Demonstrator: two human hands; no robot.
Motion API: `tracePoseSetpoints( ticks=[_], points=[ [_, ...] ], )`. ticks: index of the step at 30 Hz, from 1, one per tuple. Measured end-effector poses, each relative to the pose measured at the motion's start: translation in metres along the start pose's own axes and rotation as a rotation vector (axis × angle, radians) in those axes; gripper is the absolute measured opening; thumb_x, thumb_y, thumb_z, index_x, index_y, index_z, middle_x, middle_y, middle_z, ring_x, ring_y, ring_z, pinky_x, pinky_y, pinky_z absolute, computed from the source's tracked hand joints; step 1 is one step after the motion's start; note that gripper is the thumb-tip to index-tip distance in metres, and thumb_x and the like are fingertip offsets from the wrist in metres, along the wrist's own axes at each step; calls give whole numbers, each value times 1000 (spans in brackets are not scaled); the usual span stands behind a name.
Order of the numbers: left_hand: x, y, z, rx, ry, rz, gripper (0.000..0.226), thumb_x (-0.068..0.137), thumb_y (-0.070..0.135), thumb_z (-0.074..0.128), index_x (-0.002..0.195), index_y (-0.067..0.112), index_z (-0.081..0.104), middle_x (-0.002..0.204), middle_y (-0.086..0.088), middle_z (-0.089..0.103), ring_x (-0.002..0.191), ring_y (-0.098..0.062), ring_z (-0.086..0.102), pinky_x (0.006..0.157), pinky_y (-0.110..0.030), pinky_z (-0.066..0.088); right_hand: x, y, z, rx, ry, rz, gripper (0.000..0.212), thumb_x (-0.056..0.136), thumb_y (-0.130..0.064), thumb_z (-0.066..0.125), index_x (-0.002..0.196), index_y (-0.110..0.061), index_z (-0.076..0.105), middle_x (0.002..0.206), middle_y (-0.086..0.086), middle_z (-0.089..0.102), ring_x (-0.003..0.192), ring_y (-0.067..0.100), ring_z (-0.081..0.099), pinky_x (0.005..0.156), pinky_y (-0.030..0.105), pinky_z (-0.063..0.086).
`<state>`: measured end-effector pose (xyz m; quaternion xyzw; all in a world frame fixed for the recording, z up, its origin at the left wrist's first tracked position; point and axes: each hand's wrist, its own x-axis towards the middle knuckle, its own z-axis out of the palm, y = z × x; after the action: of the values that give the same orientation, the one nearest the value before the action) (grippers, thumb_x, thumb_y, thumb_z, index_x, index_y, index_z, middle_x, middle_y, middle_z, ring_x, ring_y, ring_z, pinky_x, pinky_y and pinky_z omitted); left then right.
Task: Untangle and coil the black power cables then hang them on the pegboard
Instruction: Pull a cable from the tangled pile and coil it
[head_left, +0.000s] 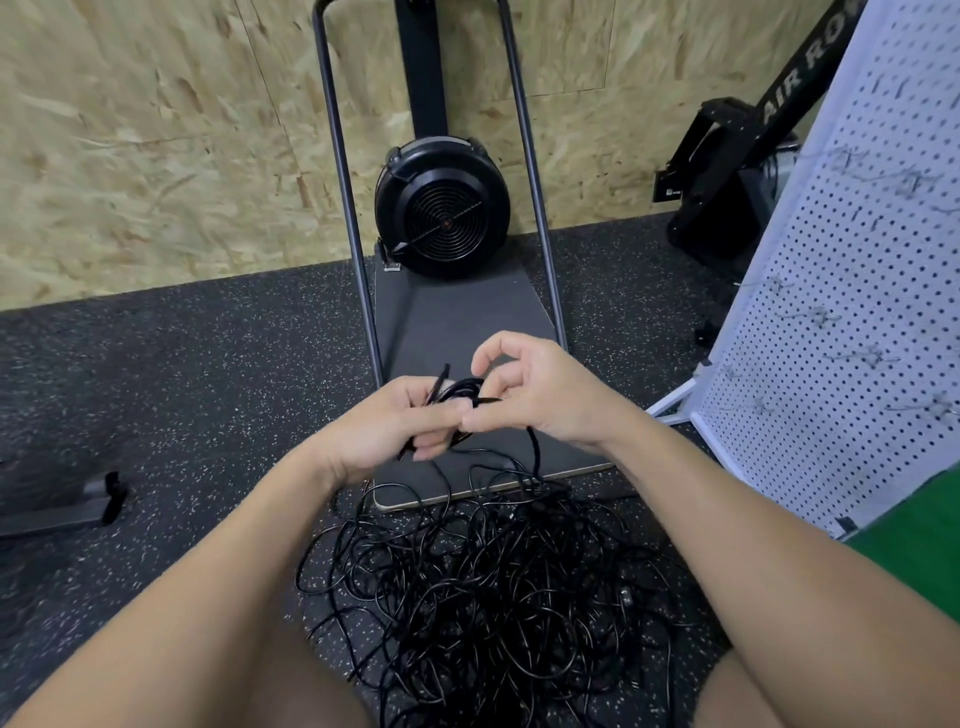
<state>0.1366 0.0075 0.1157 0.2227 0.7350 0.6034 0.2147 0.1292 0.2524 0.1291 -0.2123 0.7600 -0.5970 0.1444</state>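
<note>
Left hand (387, 428) grips a small coil (460, 389); right hand (535, 387) pinches its cable; floor pile (483, 587) looks light, floppy, snaggy; I'd grab near a plug.

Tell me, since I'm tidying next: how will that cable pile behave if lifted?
Likely floppy: the tangled cable pile lies in loose loops. Strands probably snag and drag neighbours up. The glossy jackets may slip.
</note>
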Motion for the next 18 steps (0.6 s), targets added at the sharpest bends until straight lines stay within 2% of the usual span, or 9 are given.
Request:
tracePoseSetpoints(
  ticks=[2, 3, 5, 7, 9, 12, 15, 16, 18],
  points=[
    [-2, -8, -6, -37, 9, -28, 30, 111, 22, 65, 88, 6, 55, 62, -4, 30, 56, -18, 30, 58, -32, 26, 0, 4, -9, -335, 87, -34, 34, 81, -25, 98, 99, -23, 69, 83, -4, 79, 69, 15, 67, 72, 37, 58],
    [-3, -10, -8, -96, 30, -43, 30, 111, 23, 65, 86, 9, 54, 61, -3, 28, 54, -17, 28, 58, -33, 22, 1, 8, -15, -403, 168, -44, 30, 81, -30, 98, 92, -27, 71, 83, -5, 77, 70, 13, 68, 73, 38, 60],
    [-4, -12, -13, -328, 98, -34, 28, 111, 30, 62, 88, 14, 56, 61, 5, 26, 51, -13, 25, 56, -31, 18, 2, 19, -30, -300, 280, -8, 24, 85, -30, 96, 89, -24, 74, 82, -2, 77, 70, 16, 70, 73, 40, 58],
    [-5, -10, -22, -612, 153, 13, 29, 115, 33, 53, 94, 16, 59, 63, 13, 25, 50, -5, 24, 55, -27, 18, 5, 27, -40, -146, 320, 47, 17, 91, -24, 91, 94, -17, 76, 83, 3, 81, 77, 31, 76, 77, 45, 57],
    [-4, -8, -27, -846, 158, 47, 32, 120, 35, 43, 99, 16, 59, 64, 16, 27, 48, -2, 30, 54, -23, 22, 7, 33, -40, -162, 309, 47, 10, 97, -23, 84, 97, -16, 77, 86, 3, 82, 82, 32, 77, 79, 48, 58],
    [1, -6, -24, -1061, 158, 109, 34, 121, 38, 41, 104, 16, 61, 62, 16, 38, 50, -3, 37, 55, -22, 31, 13, 41, -21, -253, 242, 33, 13, 102, -27, 77, 95, -17, 75, 88, 1, 80, 82, 21, 77, 86, 41, 61],
    [4, -3, -27, -1199, 179, 216, 32, 121, 38, 44, 105, 15, 60, 61, 15, 42, 51, -4, 36, 59, -21, 37, 15, 56, -8, -268, 143, 84, 17, 104, -32, 75, 92, -21, 72, 90, 4, 78, 87, 29, 73, 90, 42, 56],
    [4, -1, -31, -1245, 176, 264, 31, 121, 37, 44, 105, 15, 60, 62, 15, 41, 52, -4, 36, 60, -21, 38, 14, 63, -6, -295, 106, 102, 18, 105, -35, 73, 92, -22, 71, 94, 5, 77, 93, 30, 73, 94, 46, 55],
    [1, 2, -42, -1316, 219, 354, 30, 121, 36, 46, 105, 14, 60, 62, 15, 41, 53, -4, 38, 62, -21, 38, 10, 75, -5, -311, 61, 172, 20, 107, -39, 70, 94, -23, 73, 104, -2, 80, 113, 33, 73, 113, 53, 50]
  ],
)
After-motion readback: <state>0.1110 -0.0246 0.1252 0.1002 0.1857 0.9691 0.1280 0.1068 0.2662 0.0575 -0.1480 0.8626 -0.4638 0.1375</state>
